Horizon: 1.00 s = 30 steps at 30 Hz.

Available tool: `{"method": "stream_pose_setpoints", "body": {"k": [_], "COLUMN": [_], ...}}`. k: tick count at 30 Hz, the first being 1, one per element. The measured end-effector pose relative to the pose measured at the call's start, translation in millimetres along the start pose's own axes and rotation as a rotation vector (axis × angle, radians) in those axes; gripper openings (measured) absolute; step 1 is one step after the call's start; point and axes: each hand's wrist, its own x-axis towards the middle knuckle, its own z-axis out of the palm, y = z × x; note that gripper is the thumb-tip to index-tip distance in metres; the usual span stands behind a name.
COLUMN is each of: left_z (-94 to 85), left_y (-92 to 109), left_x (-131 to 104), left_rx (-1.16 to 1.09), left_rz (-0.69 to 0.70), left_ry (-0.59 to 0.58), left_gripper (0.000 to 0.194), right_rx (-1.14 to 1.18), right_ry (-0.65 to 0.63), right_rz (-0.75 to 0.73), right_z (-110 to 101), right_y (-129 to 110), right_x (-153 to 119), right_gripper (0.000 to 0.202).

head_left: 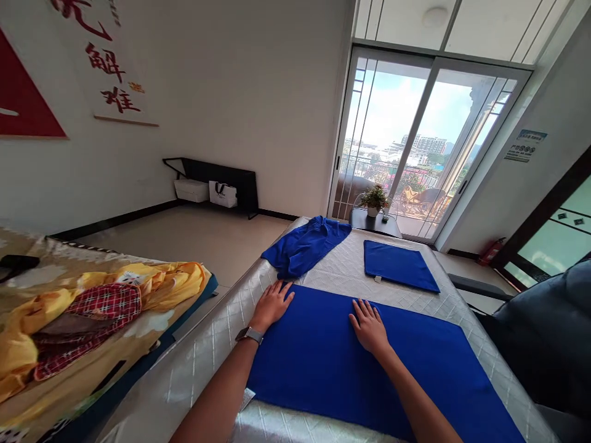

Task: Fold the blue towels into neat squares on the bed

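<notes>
A large blue cloth (318, 357) lies spread flat on a pale quilted mattress (207, 344), with a white label (247, 399) at its near left edge. My left hand (271, 304) rests at the cloth's far left corner, fingers spread, a watch on the wrist. Near the middle of its far edge, my right hand (369, 326) lies flat with fingers stretched out. Beyond my left hand is a crumpled blue cloth (307, 246). A smaller blue piece, folded into a flat rectangle (399, 264), lies farther back on the right, with a small pale tag at its near edge.
On the left, another bed (152, 332) carries a yellow garment (170, 286) and a red plaid cloth (106, 307). A potted plant (375, 198) stands on a small table before glass sliding doors. A dark padded seat (549, 332) is close on the right.
</notes>
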Motion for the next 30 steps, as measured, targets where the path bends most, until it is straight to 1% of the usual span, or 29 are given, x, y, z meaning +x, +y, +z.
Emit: {"method": "stream_pose_setpoints", "body": {"k": [2,4,8,10,12,13,15,21,24,30], "left_z": [-0.6,-0.9,1.2,3.2,4.8,5.3,5.4,2.0,0.2,-5.0], "left_y": [0,1,1,0,-1,-1,-1,1,2,7], "left_x": [0,0,1,2,2,3,3,4,4,0], "left_rx": [0.000,0.007,0.022,0.024,0.029,0.031,0.033,0.030,0.019,0.019], "left_rz": [-0.003,-0.007,-0.011,-0.004,0.008,0.012,0.014,0.002,0.004,-0.012], "left_ry": [-0.006,-0.005,0.014,0.024,0.038,0.045,0.053,0.026,0.034,0.011], "left_gripper": [0.056,0.056,0.055,0.055,0.055,0.054,0.053,0.054,0.054,0.054], "right_rx": [-0.060,-0.120,-0.172,-0.170,-0.159,-0.153,-0.146,-0.142,-0.141,-0.118], "right_ry": [0.010,0.020,0.044,0.071,0.110,0.125,0.139,0.128,0.136,0.135], "right_rz": [0.095,0.198,0.379,0.463,0.526,0.545,0.561,0.578,0.578,0.582], "right_z": [-2,-4,-5,-5,-4,-4,-3,-4,-4,-5], "right_y": [47,99,202,242,268,276,283,278,278,278], "right_x": [-10,-22,-49,-61,-70,-73,-76,-74,-74,-76], "right_gripper": [0.066,0.066,0.069,0.071,0.072,0.073,0.075,0.076,0.075,0.075]}}
